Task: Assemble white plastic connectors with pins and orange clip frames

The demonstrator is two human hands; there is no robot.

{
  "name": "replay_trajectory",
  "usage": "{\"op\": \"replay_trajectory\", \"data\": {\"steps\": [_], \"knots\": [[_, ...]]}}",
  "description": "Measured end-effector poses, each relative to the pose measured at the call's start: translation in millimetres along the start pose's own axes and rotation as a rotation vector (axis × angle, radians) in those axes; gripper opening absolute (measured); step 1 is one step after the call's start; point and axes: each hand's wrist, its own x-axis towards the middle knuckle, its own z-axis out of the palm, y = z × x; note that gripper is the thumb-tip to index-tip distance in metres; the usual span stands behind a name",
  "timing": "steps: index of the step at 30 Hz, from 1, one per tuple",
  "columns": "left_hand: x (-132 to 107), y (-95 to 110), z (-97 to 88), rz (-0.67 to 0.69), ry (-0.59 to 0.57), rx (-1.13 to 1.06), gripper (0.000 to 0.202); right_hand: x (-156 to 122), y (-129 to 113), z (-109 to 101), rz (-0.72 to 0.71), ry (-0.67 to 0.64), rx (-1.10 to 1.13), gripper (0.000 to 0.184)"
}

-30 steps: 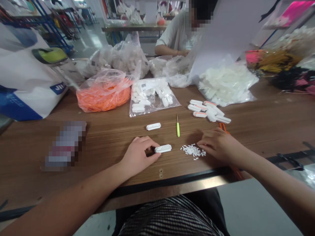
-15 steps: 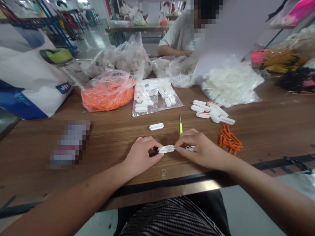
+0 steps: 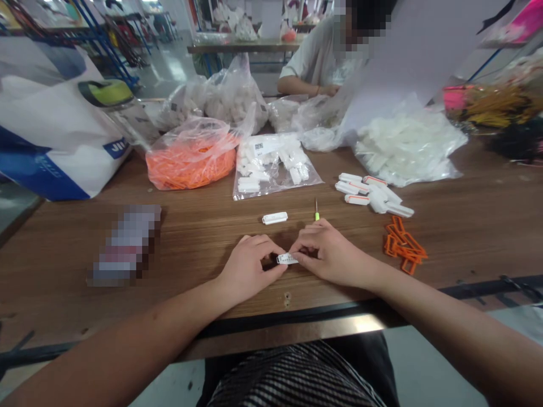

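A small white plastic connector housing [image 3: 285,259] with rows of holes lies low over the table between my hands. My left hand [image 3: 250,264] grips its left end between thumb and fingers. Pressed in from the other side, my right hand [image 3: 328,254] covers the housing's right part, its thumb and forefinger closed at the top face. Whatever small piece is between those fingertips is hidden. Just behind the right hand lies a thin pick with a yellow-green handle [image 3: 317,216], partly covered. A second white housing [image 3: 275,218] rests beyond my left hand.
Several white housings, some with orange inserts [image 3: 357,199], and a pile of orange frames [image 3: 404,244] are at right. Behind stand bags of orange frames [image 3: 190,164] and white parts [image 3: 271,164]. A blurred-out flat object [image 3: 127,243] lies left. A co-worker [image 3: 316,68] sits opposite.
My right hand has shifted left, from the housing's right end onto its top. It now hides the small white pieces seen beside it and more of the pick. The view has turned slightly.
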Motion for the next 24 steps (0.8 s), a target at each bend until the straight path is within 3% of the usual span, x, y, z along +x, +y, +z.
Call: {"op": "replay_trajectory", "data": {"steps": [9, 15, 22, 24], "knots": [[0, 0, 0.5, 0.005, 0.006, -0.010, 0.005, -3, 1, 7, -0.018, 0.082, -0.017, 0.015], [-1, 0, 0.2, 0.007, 0.005, -0.014, 0.004, 0, -4, 5, -0.021, 0.024, -0.117, 0.017], [-1, 0, 0.0, 0.003, 0.002, -0.027, 0.006, 12, -1, -5, 0.272, -0.108, 0.111, 0.013], [-1, 0, 0.2, -0.005, 0.001, -0.023, 0.007, 12, 0, -8, 0.262, -0.071, 0.134, 0.014]]}}
